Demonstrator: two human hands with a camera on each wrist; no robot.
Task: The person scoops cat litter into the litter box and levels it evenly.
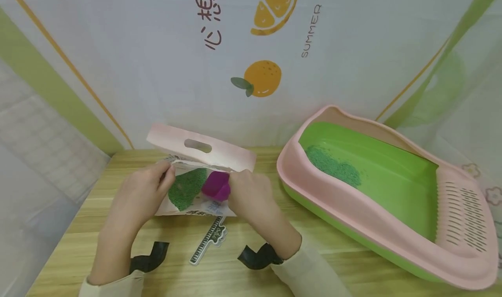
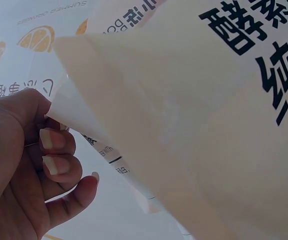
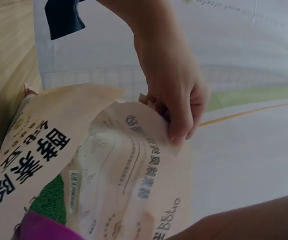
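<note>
A white cat litter bag [image 1: 166, 207] with an open mouth sits on the table, with green pellets [image 1: 186, 190] and a purple scoop [image 1: 216, 186] inside. My left hand [image 1: 139, 194] pinches the left end of the bag's rim; in the left wrist view, the thumb side of that left hand [image 2: 39, 165] is at the bag's edge, the other fingers curled. At the other end, my right hand [image 1: 251, 196] grips the rim beside the scoop, its fingertips hidden. Behind the mouth rises the bag's pale pink top strip [image 1: 231, 153] with a handle slot.
Between the forearms lies a piano-patterned clip [image 1: 208, 241] on the wooden table [image 1: 219, 279]. A pink-rimmed green litter box [image 1: 396, 201] stands at the right, with some green pellets [image 1: 333, 166] inside. Behind hangs a white curtain [image 1: 164, 79] printed with oranges.
</note>
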